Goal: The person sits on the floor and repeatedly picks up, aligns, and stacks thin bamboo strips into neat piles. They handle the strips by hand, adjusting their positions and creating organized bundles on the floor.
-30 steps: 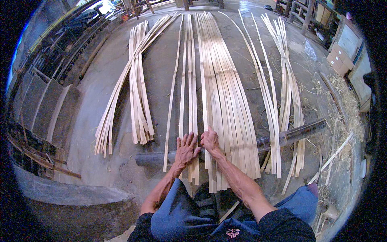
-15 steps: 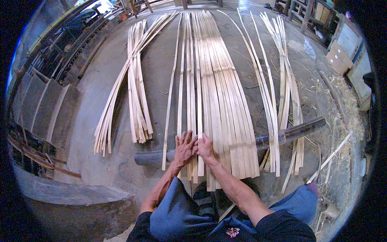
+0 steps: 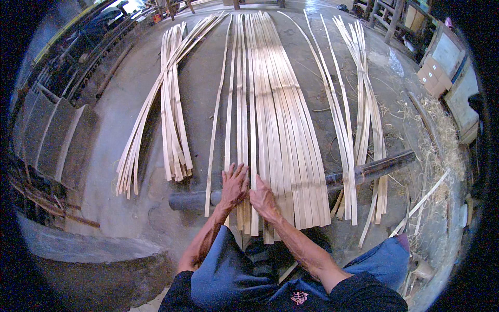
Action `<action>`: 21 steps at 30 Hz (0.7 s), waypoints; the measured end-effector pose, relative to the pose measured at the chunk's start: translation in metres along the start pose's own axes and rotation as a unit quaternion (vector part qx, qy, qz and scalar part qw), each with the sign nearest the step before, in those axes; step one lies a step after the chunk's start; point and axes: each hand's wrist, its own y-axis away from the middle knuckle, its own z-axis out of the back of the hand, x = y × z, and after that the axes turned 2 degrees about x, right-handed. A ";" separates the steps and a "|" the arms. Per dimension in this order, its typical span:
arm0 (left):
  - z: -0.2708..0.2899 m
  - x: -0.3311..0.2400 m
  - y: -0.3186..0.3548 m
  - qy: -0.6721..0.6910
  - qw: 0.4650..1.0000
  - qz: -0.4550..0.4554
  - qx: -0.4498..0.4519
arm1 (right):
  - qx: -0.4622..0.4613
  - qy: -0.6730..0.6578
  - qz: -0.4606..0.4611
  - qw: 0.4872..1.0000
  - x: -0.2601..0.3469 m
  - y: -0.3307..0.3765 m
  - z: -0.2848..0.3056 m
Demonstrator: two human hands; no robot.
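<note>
Grey concrete floor [image 3: 208,99], straw litter [image 3: 442,140] right, wooden furniture [image 3: 395,15] behind.

Pale tan bamboo strips [image 3: 270,119] cross a dark pole [image 3: 374,167] on grey floor [image 3: 202,93].

a loose bundle of bamboo strips [image 3: 166,114] lies at ten o'clock on the concrete floor [image 3: 202,93]. cardboard boxes [image 3: 431,78] sit at two o'clock, straw-like shavings [image 3: 442,140] at three, grey slabs [image 3: 49,135] at nine.

Both forearms are reaching forward from the lower edge, converging toward the middle. The left hand [image 3: 235,184] is lying palm down, fingers spread and pointing ahead. The right hand [image 3: 263,198] is lying just beside it, palm down, fingers loosely curved.
</note>
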 end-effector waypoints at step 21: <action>-0.008 -0.007 -0.017 0.022 0.999 0.024 -0.041 | -0.026 0.178 0.098 0.979 0.004 0.012 0.013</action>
